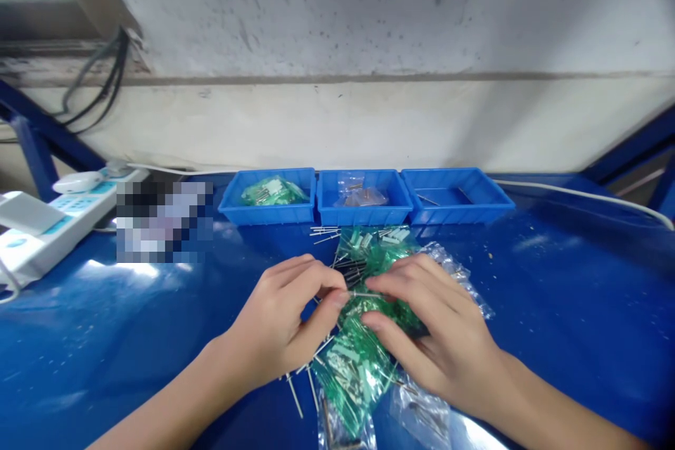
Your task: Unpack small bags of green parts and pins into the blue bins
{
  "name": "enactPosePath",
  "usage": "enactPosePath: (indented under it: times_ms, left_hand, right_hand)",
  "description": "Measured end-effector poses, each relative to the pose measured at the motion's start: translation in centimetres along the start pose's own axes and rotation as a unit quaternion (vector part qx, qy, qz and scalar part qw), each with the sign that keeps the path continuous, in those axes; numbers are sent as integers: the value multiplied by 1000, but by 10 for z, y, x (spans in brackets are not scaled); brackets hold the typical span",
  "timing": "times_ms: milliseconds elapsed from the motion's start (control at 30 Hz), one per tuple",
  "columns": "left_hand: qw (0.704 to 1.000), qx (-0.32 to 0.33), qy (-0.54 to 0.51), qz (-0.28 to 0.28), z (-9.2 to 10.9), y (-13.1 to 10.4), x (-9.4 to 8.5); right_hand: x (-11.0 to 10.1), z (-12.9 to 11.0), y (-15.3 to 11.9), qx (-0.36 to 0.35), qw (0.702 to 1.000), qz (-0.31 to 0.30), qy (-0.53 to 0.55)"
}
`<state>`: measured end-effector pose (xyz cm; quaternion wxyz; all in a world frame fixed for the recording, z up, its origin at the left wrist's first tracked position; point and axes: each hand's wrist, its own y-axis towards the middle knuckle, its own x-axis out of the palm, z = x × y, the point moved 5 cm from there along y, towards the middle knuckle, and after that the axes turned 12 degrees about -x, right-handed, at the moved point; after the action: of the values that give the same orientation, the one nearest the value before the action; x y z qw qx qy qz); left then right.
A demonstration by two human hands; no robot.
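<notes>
My left hand (303, 313) pinches the end of a thin silver blind rivet (363, 294) between thumb and forefinger. The rivet points sideways toward my right hand (429, 323), whose thumb and fingers are apart around its free end. Below both hands lie green plastic bags (351, 376) filled with small pale and metal parts. Loose silver rivets (294, 394) are scattered by the left wrist, and more (325, 230) lie behind the bags. A group of dark rods (352, 271) shows between the hands.
Three blue bins stand along the wall: the left bin (266, 215) holds a green bag, the middle bin (363, 216) clear bags, the right bin (458, 214) two thin rods. Clear bags (422, 411) lie on the blue table (131, 337). A power strip (68, 218) sits left.
</notes>
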<state>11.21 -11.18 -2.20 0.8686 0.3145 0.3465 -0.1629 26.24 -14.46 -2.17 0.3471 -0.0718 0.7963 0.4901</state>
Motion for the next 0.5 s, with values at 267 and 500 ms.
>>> enactPosePath:
  times_ms: [267, 500]
  left_hand:
    - [998, -16, 23, -63, -8, 2, -1]
    - [968, -57, 161, -182, -47, 4, -3]
  right_hand:
    - [-21, 8, 6, -34, 994, 43, -90]
    - [-85, 99, -19, 145, 904, 105, -389]
